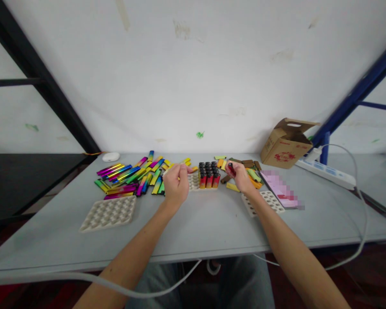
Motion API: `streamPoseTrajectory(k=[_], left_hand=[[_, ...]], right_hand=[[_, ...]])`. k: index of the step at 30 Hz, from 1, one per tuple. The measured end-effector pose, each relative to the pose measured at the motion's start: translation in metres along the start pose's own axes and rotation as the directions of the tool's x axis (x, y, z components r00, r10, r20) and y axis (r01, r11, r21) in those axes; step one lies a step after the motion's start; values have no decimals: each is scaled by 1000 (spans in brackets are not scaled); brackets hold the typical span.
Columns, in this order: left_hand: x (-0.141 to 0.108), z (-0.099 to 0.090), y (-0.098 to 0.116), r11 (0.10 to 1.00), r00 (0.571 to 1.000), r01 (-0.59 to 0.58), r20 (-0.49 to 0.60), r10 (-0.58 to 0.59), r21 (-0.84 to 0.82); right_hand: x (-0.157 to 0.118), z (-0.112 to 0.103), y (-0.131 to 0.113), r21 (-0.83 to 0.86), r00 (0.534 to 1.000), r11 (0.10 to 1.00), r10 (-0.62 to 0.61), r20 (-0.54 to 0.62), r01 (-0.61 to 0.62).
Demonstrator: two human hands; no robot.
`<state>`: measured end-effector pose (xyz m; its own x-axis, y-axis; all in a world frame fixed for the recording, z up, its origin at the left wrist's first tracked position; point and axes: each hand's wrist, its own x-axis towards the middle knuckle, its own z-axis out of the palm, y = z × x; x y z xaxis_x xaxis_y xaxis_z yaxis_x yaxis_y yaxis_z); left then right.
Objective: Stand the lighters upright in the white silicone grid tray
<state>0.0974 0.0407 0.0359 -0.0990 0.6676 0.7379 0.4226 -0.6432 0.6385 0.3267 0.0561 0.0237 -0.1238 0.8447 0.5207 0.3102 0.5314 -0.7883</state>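
Presently, a black-capped red stick [231, 169] is held narrowly in the fingers [229, 173] of the right hand [239, 178], just beside upright matching sticks [208, 176] in a cream moulded tray [193, 182]. The left hand [176, 187] is curled near that tray, its fingers [183, 170] drawn close, though any held item cannot be told. Iridescent sticks [125, 176] lie scattered across the grey table [51, 240].

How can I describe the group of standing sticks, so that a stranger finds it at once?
On the grey table, look between the left hand and the right hand. There the sticks stand upright in a white tray, black tops up, while the loose sticks around them lie flat.
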Motion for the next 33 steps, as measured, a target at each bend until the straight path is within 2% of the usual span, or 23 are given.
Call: streamPoseTrajectory(k=[9, 13, 17, 23, 29, 33], left_hand=[[0, 0, -1, 1000, 1000, -1, 4, 1, 19], [0, 0, -2, 1000, 1000, -1, 2, 1, 22], [0, 0, -1, 1000, 1000, -11, -2, 11, 22], [-1, -1, 0, 1000, 1000, -1, 10, 1, 4], [-2, 0, 2, 1000, 999, -29, 30, 29, 4], [-3, -1, 5, 992, 988, -129, 87, 128, 12]], right_hand=[[0, 1, -3, 8, 1000, 1000, -13, 13, 13], [-1, 3, -4, 34, 999, 999, 38, -9, -37], [0, 4, -1, 180, 992, 976, 123, 3, -122], [6, 3, -6, 461, 961, 850, 274, 28, -256], [10, 5, -18, 601, 957, 774, 285, -49, -199], [9, 9, -20, 539, 965, 833, 226, -130, -123]])
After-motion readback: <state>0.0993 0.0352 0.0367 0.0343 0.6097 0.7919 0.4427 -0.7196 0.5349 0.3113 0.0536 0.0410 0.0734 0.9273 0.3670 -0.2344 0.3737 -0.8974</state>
